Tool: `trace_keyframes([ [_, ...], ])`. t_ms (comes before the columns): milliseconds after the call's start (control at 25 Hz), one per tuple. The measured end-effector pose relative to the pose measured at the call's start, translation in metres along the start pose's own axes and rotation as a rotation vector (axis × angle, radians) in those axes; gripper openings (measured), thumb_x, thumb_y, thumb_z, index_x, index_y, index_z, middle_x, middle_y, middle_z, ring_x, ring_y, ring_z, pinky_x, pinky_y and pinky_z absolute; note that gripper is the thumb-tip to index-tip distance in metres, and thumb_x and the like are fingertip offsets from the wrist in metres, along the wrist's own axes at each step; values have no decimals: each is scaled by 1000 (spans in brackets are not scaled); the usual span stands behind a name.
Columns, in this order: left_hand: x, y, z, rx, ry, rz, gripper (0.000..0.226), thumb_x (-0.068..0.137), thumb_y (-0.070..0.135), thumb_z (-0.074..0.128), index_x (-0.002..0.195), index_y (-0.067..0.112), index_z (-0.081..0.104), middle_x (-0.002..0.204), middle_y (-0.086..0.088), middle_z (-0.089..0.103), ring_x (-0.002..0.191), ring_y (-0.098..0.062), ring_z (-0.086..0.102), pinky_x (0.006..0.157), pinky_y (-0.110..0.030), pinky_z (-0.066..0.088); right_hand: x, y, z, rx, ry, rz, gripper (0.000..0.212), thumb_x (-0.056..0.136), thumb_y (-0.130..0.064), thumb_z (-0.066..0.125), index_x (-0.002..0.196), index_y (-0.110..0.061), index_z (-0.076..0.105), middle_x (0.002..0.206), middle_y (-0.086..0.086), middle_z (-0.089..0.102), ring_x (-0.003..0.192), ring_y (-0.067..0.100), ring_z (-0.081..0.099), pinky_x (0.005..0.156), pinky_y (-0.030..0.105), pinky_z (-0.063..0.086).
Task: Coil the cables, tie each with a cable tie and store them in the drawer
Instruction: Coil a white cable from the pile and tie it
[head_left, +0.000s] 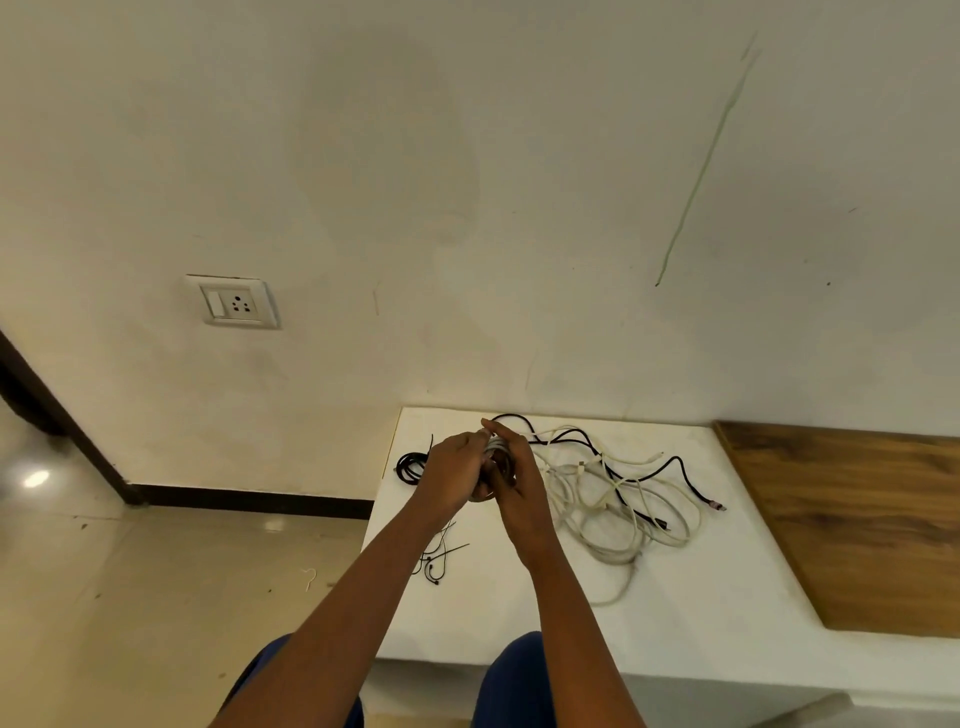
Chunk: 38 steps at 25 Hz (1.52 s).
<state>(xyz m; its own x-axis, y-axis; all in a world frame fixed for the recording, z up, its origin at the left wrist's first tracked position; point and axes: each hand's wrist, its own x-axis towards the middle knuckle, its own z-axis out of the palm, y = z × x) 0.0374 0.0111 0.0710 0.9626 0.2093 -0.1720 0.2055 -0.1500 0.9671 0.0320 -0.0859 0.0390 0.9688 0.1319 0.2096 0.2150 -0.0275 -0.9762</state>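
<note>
A white cable coil (496, 446) sits between both hands above the white tabletop (701, 597), near its far left part. The left hand (454, 475) has its fingers curled round the coil from the left, and the right hand (519, 475) grips it from the right, thumb and fingers closed over the loops, so the two hands meet and hide most of the bundle. Just left of the left hand a coiled black cable (410, 467) lies on the tabletop near its left edge. To the right of the hands a loose tangle of white cables (618, 514) spreads over the surface, with a black cable (670, 470) threading through it and ending in a small plug (717, 505) on the right. Below the left forearm several black cable ties (441, 558) lie scattered near the table's left edge. A brown wooden panel (857, 519) adjoins the white top on the right. Behind, on the pale wall, is a switch and socket plate (234, 303); the floor to the left is glossy tile. Blue trouser knees (514, 680) show at the bottom.
</note>
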Motion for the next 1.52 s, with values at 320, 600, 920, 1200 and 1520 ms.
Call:
trace_keyframes([
  [320,14,-39,-13,-97,-101,-104,23,97,35,47,95,12,52,75,1,61,75,-14,57,74,-29,47,-4,30,16,51,64,151,37,91,-1,54,115,-28,57,102,3,58,95,25,57,83,40,52],
  [600,15,-77,-23,-312,-225,-113,24,97,27,49,118,20,59,114,-5,67,107,-20,63,77,-30,55,-1,49,37,144,288,274,9,92,-13,57,101,-16,56,101,11,61,91,23,60,74,34,53],
  [920,23,-90,-34,-169,-275,80,51,85,7,66,131,25,52,120,2,63,105,-12,65,91,-30,53,9,59,35,389,293,455,3,93,-21,55,96,-21,55,92,4,64,75,16,60,69,27,50],
  [1200,27,-93,-32,-94,-207,138,41,85,4,66,121,22,57,115,1,67,100,-15,67,87,-30,55,13,65,30,456,258,486,12,95,-16,52,105,-11,53,89,3,62,69,17,59,71,32,50],
  [1520,30,-94,-32,-62,-208,144,71,84,0,65,142,27,34,133,4,41,92,-9,63,81,-21,54,17,67,15,541,212,527,6,90,-11,56,93,-11,61,82,2,61,54,14,48,65,31,49],
])
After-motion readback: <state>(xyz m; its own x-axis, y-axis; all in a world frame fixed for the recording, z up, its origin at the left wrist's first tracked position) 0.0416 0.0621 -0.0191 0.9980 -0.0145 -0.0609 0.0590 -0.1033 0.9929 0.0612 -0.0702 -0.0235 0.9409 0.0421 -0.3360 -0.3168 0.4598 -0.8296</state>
